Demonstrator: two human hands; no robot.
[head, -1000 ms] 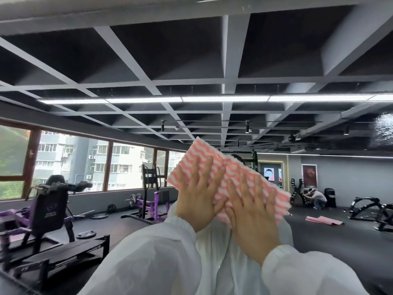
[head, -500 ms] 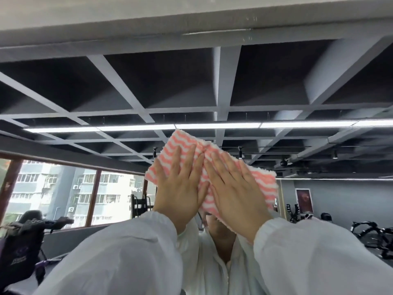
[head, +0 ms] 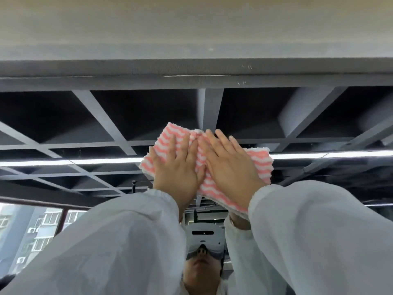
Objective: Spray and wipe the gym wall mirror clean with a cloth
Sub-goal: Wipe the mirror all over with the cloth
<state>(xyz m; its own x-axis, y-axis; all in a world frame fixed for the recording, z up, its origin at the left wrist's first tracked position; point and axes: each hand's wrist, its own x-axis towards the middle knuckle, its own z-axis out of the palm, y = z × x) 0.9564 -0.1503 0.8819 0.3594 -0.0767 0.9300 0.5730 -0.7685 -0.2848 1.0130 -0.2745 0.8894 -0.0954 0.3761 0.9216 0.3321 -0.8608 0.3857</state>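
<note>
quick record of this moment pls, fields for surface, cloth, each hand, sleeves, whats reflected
surface: wall mirror, its top edge close above the cloth
cloth: pink and white striped cloth, spread flat on the glass
left hand: flat, fingers straight, pressing the cloth
right hand: flat, fingers straight, pressing the cloth beside the left
sleeves: white sleeves on both arms
reflected: ceiling grid, light strip, windows, person's headset
spray bottle: not in view

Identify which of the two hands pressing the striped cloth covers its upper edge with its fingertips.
The right hand: its fingertips reach past the cloth's top edge, while the left hand lies lower, striped fabric showing above it.
</note>
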